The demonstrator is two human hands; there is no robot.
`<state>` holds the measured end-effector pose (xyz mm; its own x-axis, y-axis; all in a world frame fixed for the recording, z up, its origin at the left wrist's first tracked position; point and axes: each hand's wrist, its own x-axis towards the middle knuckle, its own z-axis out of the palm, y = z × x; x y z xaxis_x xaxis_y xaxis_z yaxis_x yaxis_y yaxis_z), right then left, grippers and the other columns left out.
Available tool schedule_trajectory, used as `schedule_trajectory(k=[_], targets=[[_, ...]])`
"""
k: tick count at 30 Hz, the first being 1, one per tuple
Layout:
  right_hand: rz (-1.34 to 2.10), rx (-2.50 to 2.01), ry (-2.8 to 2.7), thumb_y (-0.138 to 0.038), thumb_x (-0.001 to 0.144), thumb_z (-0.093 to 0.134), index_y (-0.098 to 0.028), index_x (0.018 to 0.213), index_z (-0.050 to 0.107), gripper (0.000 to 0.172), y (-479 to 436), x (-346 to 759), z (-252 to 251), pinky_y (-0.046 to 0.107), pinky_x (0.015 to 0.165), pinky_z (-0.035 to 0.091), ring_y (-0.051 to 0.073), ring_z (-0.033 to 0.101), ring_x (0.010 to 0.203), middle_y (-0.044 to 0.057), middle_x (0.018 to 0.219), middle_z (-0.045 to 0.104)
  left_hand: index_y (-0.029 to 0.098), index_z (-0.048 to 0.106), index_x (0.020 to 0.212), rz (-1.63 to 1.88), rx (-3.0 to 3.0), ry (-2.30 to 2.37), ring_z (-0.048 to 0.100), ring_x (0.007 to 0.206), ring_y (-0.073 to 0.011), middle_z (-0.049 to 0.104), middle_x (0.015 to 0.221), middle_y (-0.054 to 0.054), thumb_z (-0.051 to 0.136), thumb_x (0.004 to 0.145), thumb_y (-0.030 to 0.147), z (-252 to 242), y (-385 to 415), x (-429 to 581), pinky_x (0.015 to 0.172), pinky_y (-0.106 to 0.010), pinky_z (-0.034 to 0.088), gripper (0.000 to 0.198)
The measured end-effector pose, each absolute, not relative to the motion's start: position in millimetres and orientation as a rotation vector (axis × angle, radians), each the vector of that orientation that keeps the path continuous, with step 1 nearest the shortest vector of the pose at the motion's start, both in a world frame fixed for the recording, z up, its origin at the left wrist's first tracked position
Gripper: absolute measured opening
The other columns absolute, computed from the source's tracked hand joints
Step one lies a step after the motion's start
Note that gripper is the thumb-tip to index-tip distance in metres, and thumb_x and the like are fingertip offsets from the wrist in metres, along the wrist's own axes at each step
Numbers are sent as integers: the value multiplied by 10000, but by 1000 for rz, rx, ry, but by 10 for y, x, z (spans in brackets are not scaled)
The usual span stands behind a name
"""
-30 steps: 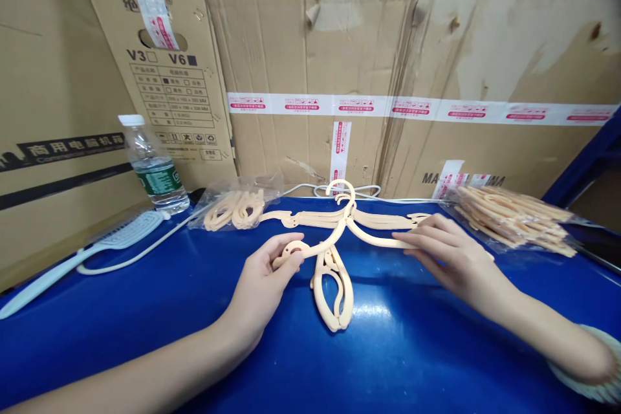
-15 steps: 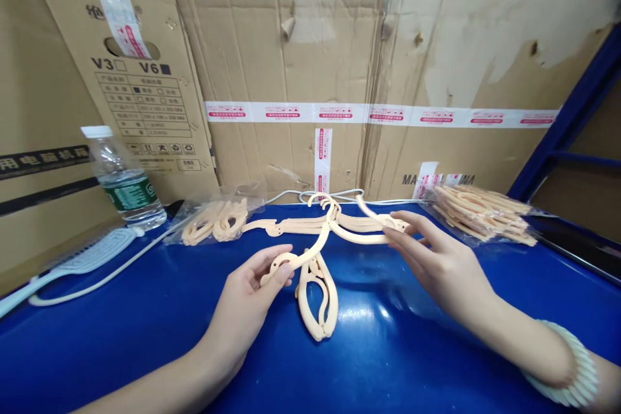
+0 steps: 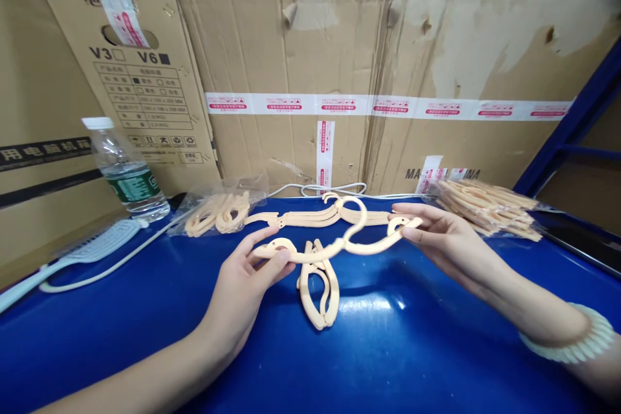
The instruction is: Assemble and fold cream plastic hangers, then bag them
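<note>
Delta vs 1 s ago: the right hand (image 3: 444, 242) is no longer flat on the arm pressing it to the table; it is now up at 3 o'clock, thumb and forefinger closed in a light pinch on the right tip of the hanger (image 3: 339, 247), other fingers fanned out loose. The left hand (image 3: 242, 278) keeps the same spot at 9 o'clock, thumb on top and fingers curled under the looped left tip, closed down on it. The hanger has come up off the blue table (image 3: 388, 349). Both arms are now spread in a near-level line from 9 to 3 o'clock, and the hook, which pointed at 12 before, is tipped up and over the centre joint. It looks carried by the 2 hands alone, though I cannot tell if the centre clears the folded hanger (image 3: 317, 288) lying just under it at 6 o'clock. The hanger stack (image 3: 295, 218) sits flat at 12 o'clock, unmoved. The left parts bag (image 3: 218, 210) is at 10 o'clock, the right parts bag (image 3: 485, 207) at 2 o'clock, the water bottle (image 3: 125, 171) and white comb (image 3: 92, 249) far out at 9 to 10 o'clock, all untouched. Net read: the load is on 2 fingertip pinches at the extreme ends, so the middle is free to flex or sag
</note>
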<state>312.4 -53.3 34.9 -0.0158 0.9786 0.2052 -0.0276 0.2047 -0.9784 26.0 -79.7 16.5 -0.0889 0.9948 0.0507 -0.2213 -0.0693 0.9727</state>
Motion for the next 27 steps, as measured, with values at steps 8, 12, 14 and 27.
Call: schedule_trajectory(k=[8, 12, 14, 27], targets=[[1289, -852, -1189, -243, 667, 845, -246, 939, 570, 387, -717, 2838, 270, 241, 729, 512, 111, 637, 770, -34, 846, 663, 162, 642, 1031, 1234, 1092, 1047, 688, 817, -165, 726, 921, -51, 813, 708, 344, 179, -906, 352, 650, -199, 576, 409], [1347, -870, -1442, -300, 775, 766, -191, 775, 563, 230, -813, 2765, 235, 188, 624, 466, 70, 547, 630, -42, 695, 599, 161, 669, 1042, 1156, 1176, 1024, 701, 810, -181, 739, 921, -71, 789, 737, 357, 175, -950, 389, 643, -209, 582, 382], [1379, -865, -1577, -313, 809, 731, -180, 810, 619, 174, -850, 2755, 244, 209, 664, 482, 84, 566, 670, -11, 748, 633, 162, 676, 1030, 1165, 1210, 1003, 705, 822, -196, 739, 924, -72, 783, 743, 351, 180, -960, 395, 647, -223, 590, 360], [1440, -812, -1871, -290, 858, 664, -281, 1216, 665, 358, -970, 2707, 292, 279, 780, 562, 169, 646, 960, 71, 1273, 563, 192, 604, 950, 1339, 1201, 975, 673, 757, -173, 687, 864, -19, 821, 680, 278, 164, -961, 387, 607, -261, 606, 356]])
